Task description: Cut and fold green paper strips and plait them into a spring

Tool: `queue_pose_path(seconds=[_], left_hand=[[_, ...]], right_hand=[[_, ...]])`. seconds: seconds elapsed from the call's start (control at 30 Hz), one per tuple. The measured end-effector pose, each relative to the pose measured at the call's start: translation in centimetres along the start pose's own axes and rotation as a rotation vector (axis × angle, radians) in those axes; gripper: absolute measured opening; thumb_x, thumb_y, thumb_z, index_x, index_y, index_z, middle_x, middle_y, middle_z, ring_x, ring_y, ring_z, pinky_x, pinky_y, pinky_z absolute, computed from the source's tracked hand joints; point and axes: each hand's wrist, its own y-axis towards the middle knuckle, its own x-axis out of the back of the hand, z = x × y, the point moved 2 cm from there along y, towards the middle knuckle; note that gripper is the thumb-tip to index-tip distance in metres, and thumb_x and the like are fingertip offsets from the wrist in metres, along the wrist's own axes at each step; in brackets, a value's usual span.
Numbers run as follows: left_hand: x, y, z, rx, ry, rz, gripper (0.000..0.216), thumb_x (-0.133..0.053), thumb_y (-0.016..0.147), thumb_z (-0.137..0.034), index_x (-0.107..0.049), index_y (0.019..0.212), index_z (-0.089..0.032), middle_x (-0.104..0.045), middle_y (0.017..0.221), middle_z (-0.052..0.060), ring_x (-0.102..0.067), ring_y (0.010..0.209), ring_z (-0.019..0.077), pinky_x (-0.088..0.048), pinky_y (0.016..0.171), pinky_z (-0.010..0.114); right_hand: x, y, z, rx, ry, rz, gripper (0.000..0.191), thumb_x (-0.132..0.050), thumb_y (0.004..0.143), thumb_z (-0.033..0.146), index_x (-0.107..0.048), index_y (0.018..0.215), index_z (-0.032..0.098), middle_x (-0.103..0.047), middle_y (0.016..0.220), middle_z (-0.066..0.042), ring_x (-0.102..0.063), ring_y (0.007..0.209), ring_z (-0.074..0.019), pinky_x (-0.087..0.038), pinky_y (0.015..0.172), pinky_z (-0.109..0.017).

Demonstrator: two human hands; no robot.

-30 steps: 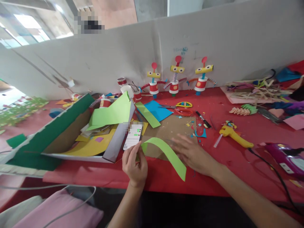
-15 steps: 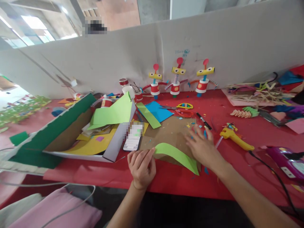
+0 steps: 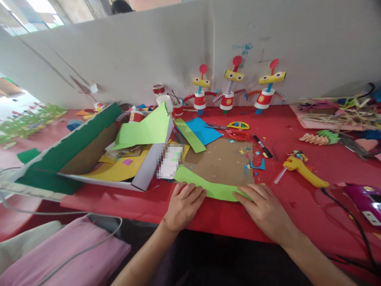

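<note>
A long light-green paper strip (image 3: 220,191) spans both hands at the near edge of a brown board (image 3: 220,163). My left hand (image 3: 185,204) is closed, its curled fingers on the strip's near edge left of the middle. The strip's left end sticks out beyond it and bends up. My right hand (image 3: 264,206) holds the right part between fingers and thumb; the thumb is mostly hidden. Beyond the hands, another green strip (image 3: 190,136) lies across a blue paper sheet (image 3: 205,131), beside yellow-handled scissors (image 3: 236,125) and red-handled scissors (image 3: 238,135).
An open box (image 3: 145,167) with coloured paper stands left, a phone (image 3: 170,162) beside it. A yellow glue gun (image 3: 306,171) with its cord lies right, near a black marker (image 3: 262,146). Three paper-cup figures (image 3: 228,101) stand along the grey partition (image 3: 149,55).
My right hand has come down from above the board onto the strip's right part. My left hand has moved from the strip's left end inward along it. The view has tilted down somewhat.
</note>
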Motion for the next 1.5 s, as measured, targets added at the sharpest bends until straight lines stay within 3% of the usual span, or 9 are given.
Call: queue_pose_path(seconds=[0.07, 0.13, 0.27, 0.43, 0.57, 0.67, 0.8, 1.07, 1.5], left_hand=[[-0.4, 0.1, 0.0, 0.015, -0.032, 0.104, 0.025, -0.046, 0.085, -0.013, -0.063, 0.101, -0.021, -0.068, 0.093, 0.003, -0.054, 0.087, 0.016, -0.037, 0.084, 0.034], [-0.8, 0.3, 0.1, 0.055, -0.035, 0.122, 0.026, -0.044, 0.085, -0.012, -0.063, 0.099, -0.02, -0.067, 0.09, 0.003, -0.054, 0.085, 0.0162, -0.036, 0.083, 0.035], [-1.1, 0.6, 0.4, 0.151, 0.035, 0.076, 0.028, -0.044, 0.084, -0.01, -0.063, 0.101, -0.02, -0.066, 0.091, 0.005, -0.054, 0.086, 0.0177, -0.036, 0.084, 0.037], [-1.0, 1.1, 0.8, 0.219, 0.027, 0.175, 0.028, -0.046, 0.081, -0.009, -0.063, 0.1, -0.02, -0.064, 0.09, 0.006, -0.054, 0.088, 0.0201, -0.036, 0.085, 0.04], [-1.0, 2.5, -0.3, 0.178, -0.065, 0.21, 0.028, -0.046, 0.082, -0.012, -0.06, 0.105, -0.021, -0.062, 0.097, 0.007, -0.052, 0.091, 0.0204, -0.037, 0.083, 0.038], [-1.6, 4.2, -1.7, 0.085, -0.136, 0.288, 0.018, -0.046, 0.083, -0.017, -0.062, 0.092, -0.02, -0.06, 0.09, 0.006, -0.052, 0.088, 0.0201, -0.038, 0.077, 0.036], [-2.5, 6.1, -2.5, 0.021, -0.157, 0.357, 0.017, -0.043, 0.084, -0.014, -0.057, 0.075, -0.018, -0.058, 0.077, 0.004, -0.052, 0.075, 0.0178, -0.039, 0.068, 0.033], [-3.3, 6.7, -0.7, 0.157, -0.26, 0.388, 0.015, -0.047, 0.084, -0.024, -0.057, 0.075, -0.018, -0.06, 0.076, 0.004, -0.055, 0.073, 0.0167, -0.041, 0.065, 0.029], [-3.7, 7.1, -0.5, 0.218, -0.245, 0.407, 0.01, -0.052, 0.08, -0.025, -0.058, 0.075, -0.019, -0.062, 0.076, 0.004, -0.057, 0.071, 0.017, -0.042, 0.062, 0.028]], right_hand=[[-0.6, -0.8, -0.6, -0.073, 0.013, 0.084, 0.039, -0.041, 0.081, 0.002, -0.06, 0.112, 0.016, -0.059, 0.108, -0.012, -0.051, 0.097, -0.0261, -0.044, 0.081, -0.043], [-1.0, -1.1, -0.8, -0.131, 0.028, 0.127, 0.045, -0.039, 0.079, 0.0, -0.056, 0.118, 0.017, -0.056, 0.109, -0.013, -0.051, 0.096, -0.0257, -0.046, 0.079, -0.043], [-1.1, -0.3, -1.0, -0.15, 0.058, 0.09, 0.043, -0.039, 0.081, 0.001, -0.06, 0.113, 0.02, -0.059, 0.099, -0.01, -0.052, 0.09, -0.0242, -0.047, 0.078, -0.042], [-1.2, 1.0, -1.5, -0.214, 0.216, 0.04, 0.03, -0.043, 0.085, 0.008, -0.064, 0.103, 0.021, -0.063, 0.091, -0.006, -0.055, 0.086, -0.021, -0.046, 0.08, -0.04], [-1.6, 0.9, -2.0, -0.322, 0.379, -0.031, 0.017, -0.048, 0.087, 0.02, -0.065, 0.088, 0.022, -0.065, 0.088, -0.004, -0.058, 0.084, -0.019, -0.048, 0.076, -0.035], [-1.8, 0.8, -2.0, -0.34, 0.428, -0.039, 0.019, -0.047, 0.087, 0.023, -0.065, 0.084, 0.023, -0.064, 0.085, -0.004, -0.059, 0.081, -0.0181, -0.048, 0.073, -0.034], [-1.5, 0.8, -2.0, -0.361, 0.372, -0.06, 0.019, -0.046, 0.088, 0.026, -0.064, 0.084, 0.022, -0.063, 0.084, -0.005, -0.057, 0.08, -0.0189, -0.046, 0.073, -0.035], [-1.3, 0.3, -2.5, -0.531, 0.276, -0.125, 0.014, -0.049, 0.083, 0.026, -0.058, 0.075, 0.019, -0.057, 0.081, -0.007, -0.051, 0.08, -0.0216, -0.042, 0.072, -0.037], [-1.4, -0.5, -3.2, -0.687, 0.336, -0.153, 0.013, -0.057, 0.076, 0.027, -0.055, 0.065, 0.02, -0.054, 0.083, -0.005, -0.05, 0.082, -0.0215, -0.041, 0.076, -0.038]])
